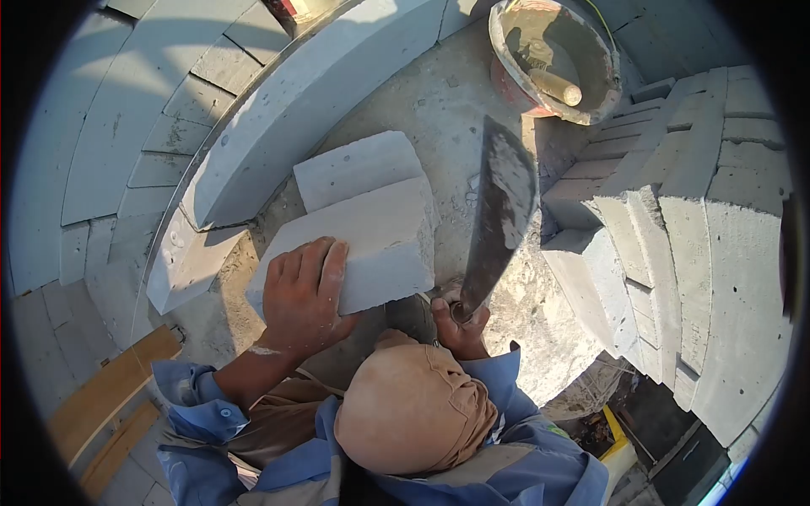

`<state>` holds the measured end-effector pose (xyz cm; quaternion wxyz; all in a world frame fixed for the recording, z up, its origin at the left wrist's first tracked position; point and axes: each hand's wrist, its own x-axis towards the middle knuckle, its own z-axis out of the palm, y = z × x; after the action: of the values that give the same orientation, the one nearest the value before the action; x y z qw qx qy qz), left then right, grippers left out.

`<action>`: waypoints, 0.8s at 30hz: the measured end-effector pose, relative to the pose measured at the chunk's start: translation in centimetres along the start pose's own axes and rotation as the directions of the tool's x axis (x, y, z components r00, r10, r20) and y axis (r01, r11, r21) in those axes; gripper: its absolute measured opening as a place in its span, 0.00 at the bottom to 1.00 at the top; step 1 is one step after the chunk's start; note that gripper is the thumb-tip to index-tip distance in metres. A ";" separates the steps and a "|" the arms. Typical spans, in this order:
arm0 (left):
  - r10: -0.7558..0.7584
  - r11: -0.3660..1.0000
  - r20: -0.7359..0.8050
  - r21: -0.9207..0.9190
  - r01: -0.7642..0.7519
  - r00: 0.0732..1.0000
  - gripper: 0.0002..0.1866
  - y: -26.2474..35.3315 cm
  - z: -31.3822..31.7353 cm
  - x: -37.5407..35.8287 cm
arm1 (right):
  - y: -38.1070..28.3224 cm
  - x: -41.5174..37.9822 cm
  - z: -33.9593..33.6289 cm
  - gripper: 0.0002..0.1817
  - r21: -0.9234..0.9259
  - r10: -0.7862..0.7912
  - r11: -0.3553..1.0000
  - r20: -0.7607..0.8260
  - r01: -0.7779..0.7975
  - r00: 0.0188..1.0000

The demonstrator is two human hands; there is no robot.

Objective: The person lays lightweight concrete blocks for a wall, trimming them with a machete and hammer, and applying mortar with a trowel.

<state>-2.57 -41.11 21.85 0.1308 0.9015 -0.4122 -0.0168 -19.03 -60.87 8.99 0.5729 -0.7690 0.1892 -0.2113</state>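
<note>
A pale grey block (371,236) lies on the floor, its right end rough and broken. My left hand (306,291) rests on its near left part, fingers laid over the top face. In my right hand (460,327) is the handle of a broad, dark blade (498,207) smeared with grey. The blade points up and away, to the right of the block's broken end, with a gap between them. Behind the block, a second, smaller pale piece (359,169) lies against it.
A bucket (498,51) with grey mortar and a wooden-handled tool (555,87) stands at the back right. Stacked blocks (675,185) rise on the right. A long curved row of blocks (295,110) runs along the left and back. Wooden boards (118,388) lie at lower left.
</note>
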 end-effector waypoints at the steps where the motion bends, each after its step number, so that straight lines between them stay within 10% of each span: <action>1: 0.002 1.000 -0.001 -0.001 -0.002 1.000 0.45 0.1 0.1 -0.2 | 0.4 0.1 0.4 0.09 -0.011 0.205 0.979 0.099 -0.205 0.974; 3: 0.003 1.000 -0.023 0.005 -0.003 1.000 0.44 -0.1 0.3 -0.1 | 0.8 0.7 0.5 0.08 -0.034 0.382 0.923 0.189 -0.383 0.905; 6: 0.000 1.000 -0.013 0.009 0.000 1.000 0.44 0.0 0.2 -0.1 | -0.7 0.9 -0.9 0.08 -0.089 0.258 0.965 0.122 -0.248 0.958; 10: 0.009 1.000 -0.007 0.016 -0.009 1.000 0.44 0.0 0.2 -0.1 | -1.6 1.9 -1.1 0.08 0.328 -0.066 0.943 0.042 0.049 0.997; 12: 0.003 1.000 0.007 0.020 -0.004 1.000 0.44 0.1 0.1 -0.2 | 0.7 0.5 0.4 0.08 -0.084 0.163 0.985 0.122 -0.153 0.979; 13: 0.006 1.000 -0.003 0.020 -0.006 1.000 0.44 0.2 0.2 -0.1 | 3.6 -0.7 1.2 0.08 -0.086 0.401 0.916 0.163 -0.391 0.902; 18: -0.003 1.000 -0.002 0.006 0.003 1.000 0.45 0.1 0.0 -0.1 | 0.4 -0.1 -1.0 0.10 -0.041 0.453 0.891 0.098 -0.451 0.886; 20: 0.002 1.000 -0.005 -0.001 -0.002 1.000 0.46 0.2 0.3 -0.3 | -0.6 1.1 -1.3 0.10 0.279 0.027 0.960 0.024 -0.033 0.999; 22: 0.001 1.000 -0.009 -0.005 -0.001 1.000 0.46 0.0 0.2 -0.2 | -1.5 1.6 -0.6 0.09 0.453 0.039 0.890 0.031 -0.048 0.999; 24: -0.013 1.000 0.012 0.002 0.013 1.000 0.46 0.1 0.0 0.0 | 1.4 0.3 0.2 0.09 -0.051 0.222 0.975 0.098 -0.218 0.970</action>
<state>-2.62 -41.17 21.89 0.1273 0.9043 -0.4069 -0.0225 -18.77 -61.20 7.67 0.5862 -0.7645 0.2477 -0.1026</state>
